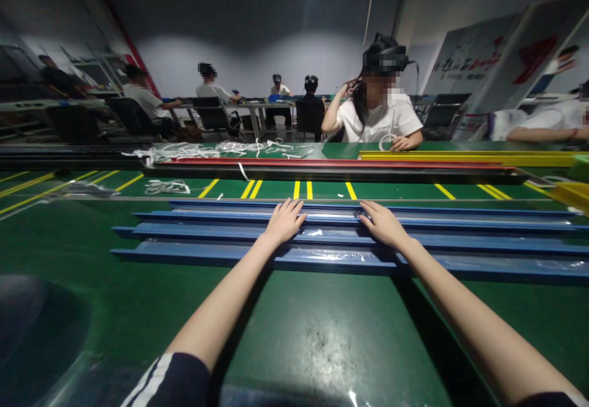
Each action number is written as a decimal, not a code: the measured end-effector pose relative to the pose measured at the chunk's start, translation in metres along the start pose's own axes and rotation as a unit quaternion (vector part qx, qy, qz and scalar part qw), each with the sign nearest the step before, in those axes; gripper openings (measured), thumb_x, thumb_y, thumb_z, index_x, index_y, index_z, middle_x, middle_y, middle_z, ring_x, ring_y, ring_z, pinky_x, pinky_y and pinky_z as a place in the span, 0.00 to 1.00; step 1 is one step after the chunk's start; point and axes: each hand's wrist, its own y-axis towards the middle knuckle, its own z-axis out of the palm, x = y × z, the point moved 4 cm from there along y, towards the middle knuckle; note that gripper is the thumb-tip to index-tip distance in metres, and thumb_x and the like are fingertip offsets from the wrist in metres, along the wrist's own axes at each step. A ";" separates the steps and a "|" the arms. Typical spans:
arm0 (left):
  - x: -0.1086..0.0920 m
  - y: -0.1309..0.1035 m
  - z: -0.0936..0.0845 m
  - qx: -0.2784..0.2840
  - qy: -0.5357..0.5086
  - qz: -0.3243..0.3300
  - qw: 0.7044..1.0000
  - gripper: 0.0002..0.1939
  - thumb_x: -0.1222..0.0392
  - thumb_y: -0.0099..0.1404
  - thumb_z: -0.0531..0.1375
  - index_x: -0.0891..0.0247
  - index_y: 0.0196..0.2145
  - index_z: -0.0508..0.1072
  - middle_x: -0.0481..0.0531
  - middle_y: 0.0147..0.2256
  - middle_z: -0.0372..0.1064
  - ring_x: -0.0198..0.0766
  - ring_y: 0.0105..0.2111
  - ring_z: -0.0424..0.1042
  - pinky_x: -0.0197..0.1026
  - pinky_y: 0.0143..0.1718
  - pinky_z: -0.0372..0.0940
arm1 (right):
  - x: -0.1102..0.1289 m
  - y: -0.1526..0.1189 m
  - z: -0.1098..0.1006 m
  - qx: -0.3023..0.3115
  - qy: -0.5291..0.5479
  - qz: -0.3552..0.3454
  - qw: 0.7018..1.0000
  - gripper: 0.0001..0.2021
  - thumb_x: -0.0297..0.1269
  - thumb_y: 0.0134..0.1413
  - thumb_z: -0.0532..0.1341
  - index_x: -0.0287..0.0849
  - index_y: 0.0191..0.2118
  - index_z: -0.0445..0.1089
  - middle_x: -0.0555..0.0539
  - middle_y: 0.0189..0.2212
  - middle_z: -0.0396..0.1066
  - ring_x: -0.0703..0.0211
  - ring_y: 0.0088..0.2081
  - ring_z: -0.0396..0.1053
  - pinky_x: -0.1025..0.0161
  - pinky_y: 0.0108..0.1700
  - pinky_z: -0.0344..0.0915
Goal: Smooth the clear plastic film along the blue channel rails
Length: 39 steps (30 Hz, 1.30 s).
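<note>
Several long blue channel-shaped profiles (184, 250) lie side by side across the green table, with shiny clear film on parts of them. My left hand (284, 221) rests palm down over the farther profiles, its fingers stretched out and slightly apart. To the right of it, my right hand (385, 226) lies over the same profiles with its fingers reaching forward and its thumb apart. A small dark spot shows by the right fingertips; I cannot make out what it is. Neither hand is wrapped round a profile.
Beyond a strip with yellow lines (309, 190) lie black and red profiles (331, 164), yellow profiles (460, 156) and a tangle of white strips (197, 150). A co-worker (380, 115) in a white shirt sits opposite. A yellow bin (570, 195) stands at the right edge.
</note>
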 end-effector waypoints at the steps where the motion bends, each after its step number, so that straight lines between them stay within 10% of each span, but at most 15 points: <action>1: 0.000 0.007 0.003 0.008 -0.007 0.003 1.000 0.28 0.48 0.68 0.40 0.61 0.61 0.53 0.52 0.62 0.47 0.45 0.63 0.44 0.52 0.60 0.44 | -0.005 0.002 0.004 0.009 0.004 0.004 1.000 0.27 0.46 0.60 0.44 0.36 0.59 0.57 0.37 0.58 0.57 0.49 0.59 0.54 0.50 0.58 0.53; 17: 0.005 0.039 0.011 0.077 -0.011 0.057 0.995 0.35 0.36 0.62 0.45 0.61 0.59 0.56 0.55 0.61 0.51 0.44 0.60 0.51 0.46 0.59 0.47 | -0.014 0.027 0.016 0.105 0.021 -0.040 0.993 0.37 0.60 0.56 0.41 0.33 0.58 0.57 0.36 0.57 0.58 0.47 0.59 0.55 0.52 0.59 0.51; 39: 0.004 0.045 0.009 0.009 0.049 0.049 0.998 0.27 0.39 0.65 0.41 0.54 0.51 0.66 0.53 0.48 0.68 0.42 0.46 0.67 0.39 0.43 0.59 | -0.015 0.041 0.015 0.112 -0.020 -0.004 0.993 0.37 0.65 0.51 0.42 0.39 0.49 0.67 0.37 0.46 0.70 0.48 0.46 0.68 0.57 0.44 0.63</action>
